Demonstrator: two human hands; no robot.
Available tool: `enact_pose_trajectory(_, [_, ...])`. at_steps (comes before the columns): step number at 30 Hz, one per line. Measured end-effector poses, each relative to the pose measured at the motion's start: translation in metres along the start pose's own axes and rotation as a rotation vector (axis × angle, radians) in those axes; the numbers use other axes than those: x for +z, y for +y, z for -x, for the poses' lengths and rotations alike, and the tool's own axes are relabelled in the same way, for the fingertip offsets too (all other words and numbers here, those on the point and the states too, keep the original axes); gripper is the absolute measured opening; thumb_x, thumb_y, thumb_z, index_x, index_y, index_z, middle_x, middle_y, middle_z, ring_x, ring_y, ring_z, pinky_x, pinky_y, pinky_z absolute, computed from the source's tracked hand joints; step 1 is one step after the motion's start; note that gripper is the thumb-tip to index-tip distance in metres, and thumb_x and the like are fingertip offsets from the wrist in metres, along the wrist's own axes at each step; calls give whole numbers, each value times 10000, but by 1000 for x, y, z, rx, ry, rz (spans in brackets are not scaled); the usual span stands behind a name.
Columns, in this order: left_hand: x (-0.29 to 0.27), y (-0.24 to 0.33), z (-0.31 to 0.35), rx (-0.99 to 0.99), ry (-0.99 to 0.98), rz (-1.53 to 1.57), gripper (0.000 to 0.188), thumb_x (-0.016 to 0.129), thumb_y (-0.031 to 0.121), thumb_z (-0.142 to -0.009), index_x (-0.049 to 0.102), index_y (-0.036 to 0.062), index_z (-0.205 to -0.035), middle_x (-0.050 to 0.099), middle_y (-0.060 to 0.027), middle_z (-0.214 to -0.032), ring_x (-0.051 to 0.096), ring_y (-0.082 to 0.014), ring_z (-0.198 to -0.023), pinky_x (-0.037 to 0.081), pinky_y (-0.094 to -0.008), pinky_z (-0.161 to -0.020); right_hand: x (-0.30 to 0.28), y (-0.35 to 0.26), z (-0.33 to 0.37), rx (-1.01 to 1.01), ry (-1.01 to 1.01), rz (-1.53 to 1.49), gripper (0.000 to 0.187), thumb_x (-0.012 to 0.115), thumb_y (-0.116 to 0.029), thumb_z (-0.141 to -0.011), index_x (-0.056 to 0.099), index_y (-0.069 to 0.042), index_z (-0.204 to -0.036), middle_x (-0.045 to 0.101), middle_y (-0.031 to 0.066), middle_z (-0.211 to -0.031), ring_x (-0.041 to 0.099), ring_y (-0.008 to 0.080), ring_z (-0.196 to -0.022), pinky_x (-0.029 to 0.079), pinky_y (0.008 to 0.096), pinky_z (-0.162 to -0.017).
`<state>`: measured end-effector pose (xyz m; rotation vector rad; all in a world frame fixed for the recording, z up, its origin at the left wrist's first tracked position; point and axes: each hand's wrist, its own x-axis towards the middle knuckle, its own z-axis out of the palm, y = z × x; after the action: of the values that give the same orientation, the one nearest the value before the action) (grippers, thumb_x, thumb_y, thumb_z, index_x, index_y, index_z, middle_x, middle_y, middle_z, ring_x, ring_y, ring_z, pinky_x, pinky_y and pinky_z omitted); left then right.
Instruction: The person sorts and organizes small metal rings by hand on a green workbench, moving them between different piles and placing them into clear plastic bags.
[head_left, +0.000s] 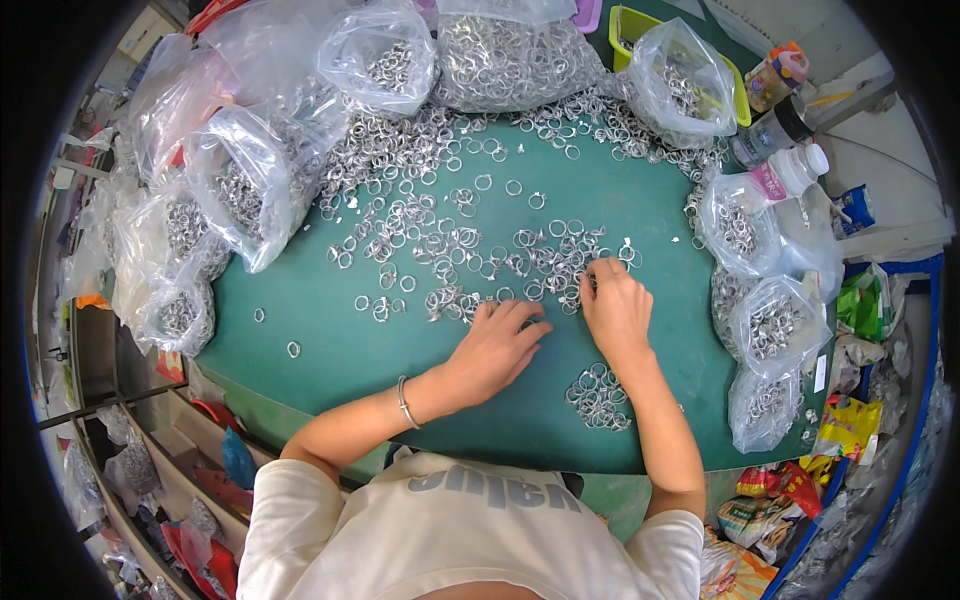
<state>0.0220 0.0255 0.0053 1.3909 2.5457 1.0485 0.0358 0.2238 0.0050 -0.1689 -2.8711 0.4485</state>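
Observation:
Many silver-coloured metal rings (460,240) lie loose across the middle of the green tabletop. My left hand (497,348) rests at the near edge of this spread, palm down, its fingers bent but apart, the tips touching or just above the rings. Farther right, my right hand (617,308) reaches into the right end of the same rings. Its fingers curl down with the thumb close to them; whatever is between the tips is hidden. A smaller cluster of rings (598,396) lies nearer to me, left of my right forearm.
Clear plastic bags of rings (243,190) line the left side, with another large bag (515,60) at the back. More bags (775,335) stand on the right, below several bottles (795,170). A yellow-green basket (628,25) is at the back right. Drawers (180,430) sit lower left.

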Motion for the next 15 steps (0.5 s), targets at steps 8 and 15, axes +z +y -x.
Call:
enact_pose_trajectory(8, [14, -28, -71, -103, 63, -300, 109, 665, 88, -789, 635, 61, -890, 542, -49, -904, 496, -232, -898, 343, -365, -748, -6, 1, 1, 52, -55, -132, 136, 669, -150, -811, 630, -53, -898, 642, 122, -847, 641, 352, -729, 497, 443, -587])
enact_pose_trajectory(15, [10, -32, -79, -101, 209, 6, 51, 665, 46, -772, 647, 44, -820, 580, -71, -850, 563, -224, -816, 411, -345, -696, -4, 18, -5, 179, -105, -518, 86, 632, -92, -824, 615, -29, -879, 602, 61, -686, 536, 222, -533, 418, 329, -481])
